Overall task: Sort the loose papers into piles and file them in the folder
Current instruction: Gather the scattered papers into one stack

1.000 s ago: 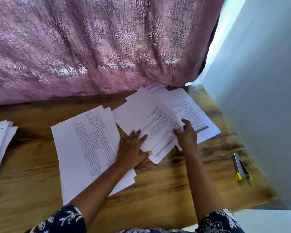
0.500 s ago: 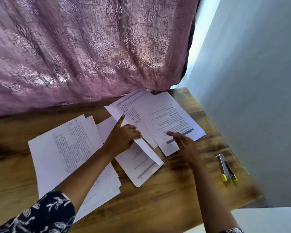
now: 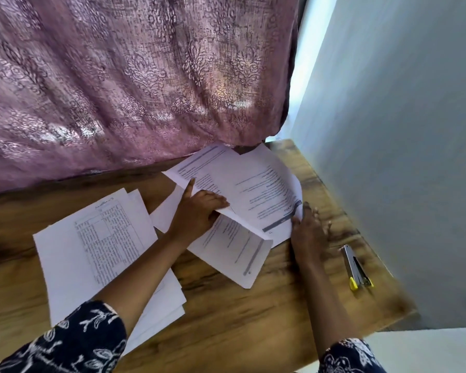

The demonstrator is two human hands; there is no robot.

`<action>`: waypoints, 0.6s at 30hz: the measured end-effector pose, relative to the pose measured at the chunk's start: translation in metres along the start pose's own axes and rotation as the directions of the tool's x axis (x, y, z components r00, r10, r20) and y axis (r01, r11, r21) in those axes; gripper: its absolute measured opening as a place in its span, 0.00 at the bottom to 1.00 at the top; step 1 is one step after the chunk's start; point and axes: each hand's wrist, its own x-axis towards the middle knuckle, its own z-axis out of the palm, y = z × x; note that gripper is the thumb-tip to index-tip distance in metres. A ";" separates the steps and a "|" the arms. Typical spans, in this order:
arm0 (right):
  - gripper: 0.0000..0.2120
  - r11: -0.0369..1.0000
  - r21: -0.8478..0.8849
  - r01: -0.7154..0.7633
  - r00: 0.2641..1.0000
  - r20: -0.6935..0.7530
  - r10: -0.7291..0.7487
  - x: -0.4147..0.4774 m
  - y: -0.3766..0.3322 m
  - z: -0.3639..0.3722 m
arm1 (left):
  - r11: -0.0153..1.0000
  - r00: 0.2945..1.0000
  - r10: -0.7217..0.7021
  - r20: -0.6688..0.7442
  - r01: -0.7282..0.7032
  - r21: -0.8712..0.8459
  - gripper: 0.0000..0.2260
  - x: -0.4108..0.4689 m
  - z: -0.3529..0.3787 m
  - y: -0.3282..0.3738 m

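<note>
Printed white papers lie spread on a wooden table [image 3: 240,313]. My left hand [image 3: 197,214] grips the near edge of a raised sheet [image 3: 202,170], index finger pointing along it. My right hand [image 3: 308,227] pinches the right corner of another printed sheet [image 3: 264,189] with a grey band, lifting it off the table. Under both lies a flat sheet [image 3: 234,251]. A separate pile with a table-printed page [image 3: 102,246] rests to the left, partly under my left forearm. No folder is in view.
A silver stapler [image 3: 357,267] with a yellow tip lies at the table's right edge beside a pale wall [image 3: 401,157]. A pink patterned curtain [image 3: 132,76] hangs along the table's far edge, touching the far papers.
The view has shifted right, so the stack at the far left is out of frame. My left hand lifted a sheet from the right group, and my right hand took hold of the top sheet's corner.
</note>
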 end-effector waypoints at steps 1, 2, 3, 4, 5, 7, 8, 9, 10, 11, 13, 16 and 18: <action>0.22 0.998 0.056 0.010 0.999 -0.040 -0.008 -0.004 -0.003 -0.007 | 1.000 1.000 0.014 -0.018 -0.014 -0.003 0.14 0.006 0.001 0.002; 0.21 0.993 0.112 0.030 0.996 -0.089 -0.020 -0.007 -0.005 -0.014 | 1.000 0.999 0.029 -0.034 -0.029 -0.007 0.12 0.011 0.001 0.005; 0.20 0.984 0.165 0.073 0.988 -0.147 -0.049 -0.009 -0.006 -0.022 | 0.999 0.998 0.043 -0.049 -0.044 -0.013 0.10 0.017 0.002 0.008; 0.20 0.970 0.210 0.125 0.975 -0.209 -0.080 -0.010 -0.006 -0.029 | 0.998 0.997 0.050 -0.061 -0.052 -0.025 0.08 0.021 0.002 0.011; 0.20 0.953 0.252 0.171 0.961 -0.255 -0.106 -0.011 -0.006 -0.039 | 0.997 0.996 0.058 -0.073 -0.061 -0.039 0.05 0.026 0.003 0.014; 0.24 0.920 0.287 0.267 0.940 -0.289 -0.182 -0.009 -0.002 -0.058 | 0.995 0.992 0.063 -0.113 -0.072 -0.075 0.06 0.034 0.004 0.024; 0.28 0.900 0.276 0.336 0.925 -0.278 -0.260 -0.008 0.000 -0.068 | 0.993 0.989 0.067 -0.132 -0.080 -0.092 0.08 0.037 0.004 0.029; 0.32 0.876 0.261 0.405 0.906 -0.242 -0.347 -0.007 0.002 -0.079 | 0.989 0.985 0.079 -0.152 -0.097 -0.112 0.09 0.040 0.004 0.035; 0.35 0.846 0.247 0.473 0.879 -0.199 -0.434 -0.005 0.003 -0.088 | 0.984 0.980 0.101 -0.169 -0.123 -0.128 0.09 0.043 0.004 0.039; 0.37 0.813 0.223 0.538 0.843 -0.161 -0.514 -0.004 0.005 -0.097 | 0.979 0.976 0.127 -0.175 -0.152 -0.136 0.08 0.044 0.005 0.044; 0.38 0.764 0.189 0.617 0.786 -0.089 -0.612 0.000 0.004 -0.107 | 0.967 0.975 0.154 -0.161 -0.182 -0.177 0.06 0.046 0.006 0.050; 0.33 0.758 0.286 0.586 0.789 0.011 -0.614 0.003 0.002 -0.113 | 0.946 0.977 0.136 -0.165 -0.177 -0.272 0.04 0.049 0.002 0.054; 0.25 0.767 0.416 0.488 0.821 0.080 -0.565 0.004 -0.002 -0.121 | 0.940 0.983 0.066 -0.174 -0.120 -0.319 0.08 0.050 -0.005 0.058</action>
